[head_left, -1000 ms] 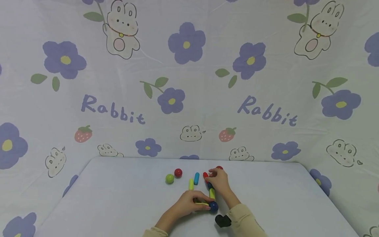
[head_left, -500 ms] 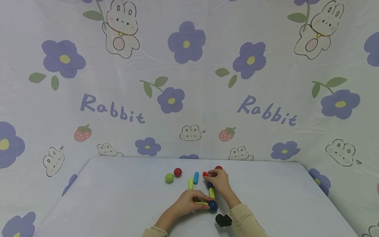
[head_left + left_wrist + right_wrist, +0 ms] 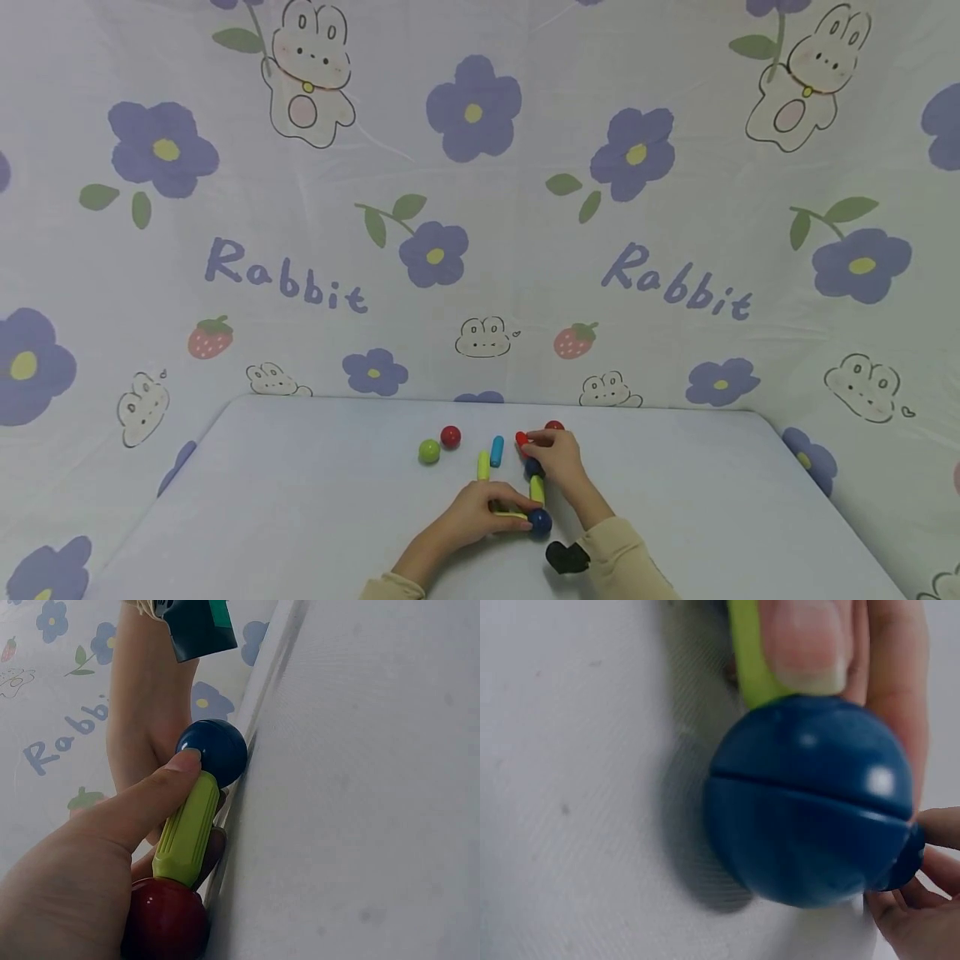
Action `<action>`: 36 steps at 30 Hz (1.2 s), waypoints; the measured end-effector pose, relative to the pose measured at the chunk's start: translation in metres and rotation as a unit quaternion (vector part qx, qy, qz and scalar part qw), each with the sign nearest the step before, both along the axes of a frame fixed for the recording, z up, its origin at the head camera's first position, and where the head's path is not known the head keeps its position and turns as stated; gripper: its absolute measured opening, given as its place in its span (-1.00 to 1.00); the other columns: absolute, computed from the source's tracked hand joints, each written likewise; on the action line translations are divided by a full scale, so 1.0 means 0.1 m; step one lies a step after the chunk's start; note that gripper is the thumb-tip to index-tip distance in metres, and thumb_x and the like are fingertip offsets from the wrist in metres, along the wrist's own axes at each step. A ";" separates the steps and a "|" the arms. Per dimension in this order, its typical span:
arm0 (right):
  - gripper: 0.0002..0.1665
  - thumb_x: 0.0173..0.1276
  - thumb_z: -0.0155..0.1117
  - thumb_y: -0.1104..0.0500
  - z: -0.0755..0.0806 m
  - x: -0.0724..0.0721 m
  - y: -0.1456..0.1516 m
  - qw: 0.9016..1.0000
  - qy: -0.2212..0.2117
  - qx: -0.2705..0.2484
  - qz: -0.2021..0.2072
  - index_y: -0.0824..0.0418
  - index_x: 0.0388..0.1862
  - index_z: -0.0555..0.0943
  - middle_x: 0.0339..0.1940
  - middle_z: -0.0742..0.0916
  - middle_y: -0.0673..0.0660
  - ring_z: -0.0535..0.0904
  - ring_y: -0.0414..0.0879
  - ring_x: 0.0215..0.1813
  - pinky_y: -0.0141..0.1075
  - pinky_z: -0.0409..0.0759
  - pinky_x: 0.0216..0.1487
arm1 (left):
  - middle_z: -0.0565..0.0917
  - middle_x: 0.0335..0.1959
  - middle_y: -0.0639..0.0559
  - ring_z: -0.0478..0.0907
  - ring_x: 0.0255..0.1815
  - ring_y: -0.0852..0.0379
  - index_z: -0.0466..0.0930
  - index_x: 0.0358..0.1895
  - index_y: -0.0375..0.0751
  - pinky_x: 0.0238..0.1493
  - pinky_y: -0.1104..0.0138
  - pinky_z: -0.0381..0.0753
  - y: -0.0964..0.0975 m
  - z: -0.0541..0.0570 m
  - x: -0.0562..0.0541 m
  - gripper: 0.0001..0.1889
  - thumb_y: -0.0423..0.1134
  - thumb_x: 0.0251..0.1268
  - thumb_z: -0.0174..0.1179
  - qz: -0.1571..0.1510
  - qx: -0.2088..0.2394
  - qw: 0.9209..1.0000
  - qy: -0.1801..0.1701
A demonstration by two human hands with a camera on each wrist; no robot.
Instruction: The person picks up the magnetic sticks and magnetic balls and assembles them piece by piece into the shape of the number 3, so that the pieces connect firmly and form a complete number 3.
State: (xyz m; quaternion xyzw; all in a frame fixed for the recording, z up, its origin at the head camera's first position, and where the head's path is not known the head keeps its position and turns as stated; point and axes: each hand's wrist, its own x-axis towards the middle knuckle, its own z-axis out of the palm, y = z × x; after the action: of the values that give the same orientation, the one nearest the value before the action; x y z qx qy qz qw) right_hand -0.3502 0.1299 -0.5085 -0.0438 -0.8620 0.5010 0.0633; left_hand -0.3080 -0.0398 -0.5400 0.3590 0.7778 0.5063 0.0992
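My left hand (image 3: 474, 510) grips a yellow-green ribbed stick (image 3: 187, 829), thumb along its top. A blue ball (image 3: 217, 750) joins one end of it and a dark red ball (image 3: 166, 919) the other. From that blue ball, another yellow-green stick (image 3: 537, 492) runs away to a second blue ball (image 3: 533, 467). There my right hand (image 3: 558, 457) pinches a short red stick (image 3: 522, 438) close to the second ball; whether they touch is hidden by the fingers. In the right wrist view the near blue ball (image 3: 810, 802) fills the middle, partly covering the second ball.
Beyond the left hand lie a yellow-green stick (image 3: 483, 465), a blue stick (image 3: 497, 451), a red ball (image 3: 451, 437) and a green ball (image 3: 429, 452). Another red ball (image 3: 554, 425) sits behind the right hand. A dark device (image 3: 567, 558) hangs at the right sleeve. Patterned cloth (image 3: 480, 208) stands behind the white table (image 3: 300, 500).
The red stick and the right fingers have shifted slightly at the second blue ball, and more of the stick shows now than half a second ago. My left hand stays in place.
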 end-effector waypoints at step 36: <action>-0.54 0.09 0.34 0.26 -0.01 -0.02 0.13 0.990 0.049 -0.134 -0.021 0.27 0.01 0.50 -0.16 0.63 0.17 0.54 -0.04 -0.12 -0.26 0.51 -0.12 | 0.63 -0.28 0.33 0.51 -0.32 0.28 0.65 -0.12 0.15 -0.31 0.38 0.49 0.01 0.01 0.01 -0.69 -0.04 -0.03 0.30 0.007 0.002 1.000 -0.011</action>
State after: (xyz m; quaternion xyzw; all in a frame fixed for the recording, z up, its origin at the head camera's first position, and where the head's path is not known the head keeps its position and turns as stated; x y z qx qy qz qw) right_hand -0.3524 0.1426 -0.5094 -0.0456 -0.7819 0.6120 0.1095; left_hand -0.3075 -0.0391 -0.5393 0.3485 0.7783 0.5120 0.1036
